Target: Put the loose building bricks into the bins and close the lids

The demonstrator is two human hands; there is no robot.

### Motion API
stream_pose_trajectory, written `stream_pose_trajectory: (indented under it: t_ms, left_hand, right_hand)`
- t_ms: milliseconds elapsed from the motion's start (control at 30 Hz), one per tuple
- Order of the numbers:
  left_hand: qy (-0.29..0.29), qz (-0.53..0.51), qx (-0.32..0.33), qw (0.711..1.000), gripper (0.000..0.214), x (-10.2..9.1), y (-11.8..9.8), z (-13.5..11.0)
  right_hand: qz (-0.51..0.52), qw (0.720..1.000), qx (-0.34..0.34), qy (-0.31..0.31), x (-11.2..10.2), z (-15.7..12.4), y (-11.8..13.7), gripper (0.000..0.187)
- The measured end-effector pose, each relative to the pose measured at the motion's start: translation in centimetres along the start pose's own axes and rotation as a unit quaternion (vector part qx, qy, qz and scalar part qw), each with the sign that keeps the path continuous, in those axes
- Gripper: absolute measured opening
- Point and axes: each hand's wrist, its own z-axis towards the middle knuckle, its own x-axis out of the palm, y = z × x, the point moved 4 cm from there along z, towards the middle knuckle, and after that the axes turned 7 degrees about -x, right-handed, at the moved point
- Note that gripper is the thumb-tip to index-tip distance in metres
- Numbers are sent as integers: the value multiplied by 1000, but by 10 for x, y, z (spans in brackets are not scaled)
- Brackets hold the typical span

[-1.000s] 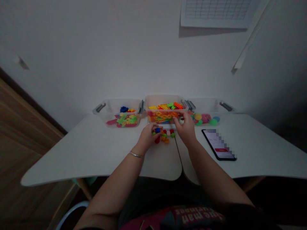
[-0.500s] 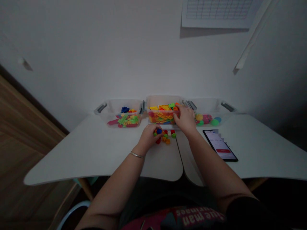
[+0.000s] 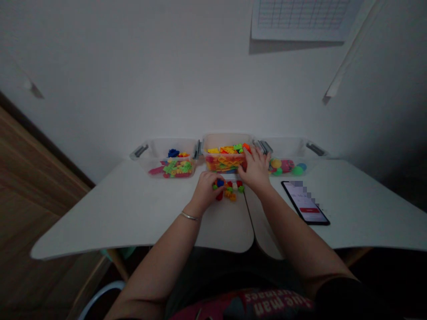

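My left hand [image 3: 205,191] is closed around a small cluster of colourful toy building blocks [image 3: 220,183], with blue, green and red showing at its fingertips. Loose blocks [image 3: 230,194] in yellow, orange, red, white and green lie on the table just right of it. My right hand [image 3: 256,171] is at the front right corner of the middle clear plastic box [image 3: 216,155]. Its fingers are spread over the rim and its thumb is outside the front wall; nothing shows in its grasp. Yellow, orange, green and red blocks [image 3: 228,150] fill that box.
On the left stands a clear box [image 3: 156,149] of mixed toy pieces, on the right another [image 3: 310,166] with coloured balls. A phone [image 3: 307,203] lies on the right of the white table [image 3: 143,213]. A seam between two tabletops [image 3: 249,213] runs toward me.
My right hand has drawn slightly down and back from inside the middle box, and its fingers have spread. The left hand stays almost in place with its blocks.
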Motion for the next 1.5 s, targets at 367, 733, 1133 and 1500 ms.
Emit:
stream_pose_trajectory:
  t_ms: [367, 733, 1133, 1500]
  left_hand:
    - [-17, -27, -51, 998, 36, -4, -5, 0]
    - [56, 3, 14, 998, 22, 5, -14, 0]
    - [8, 16, 24, 1000, 32, 3, -10, -2]
    - [59, 51, 2, 997, 23, 11, 3, -8]
  right_hand:
    - [199, 975, -42, 90, 18, -48, 40, 11]
    - [278, 956, -14, 91, 35, -53, 28, 9]
    - [254, 962, -98, -7, 13, -40, 24, 20]
    - [115, 990, 1, -85, -12, 3, -22, 28]
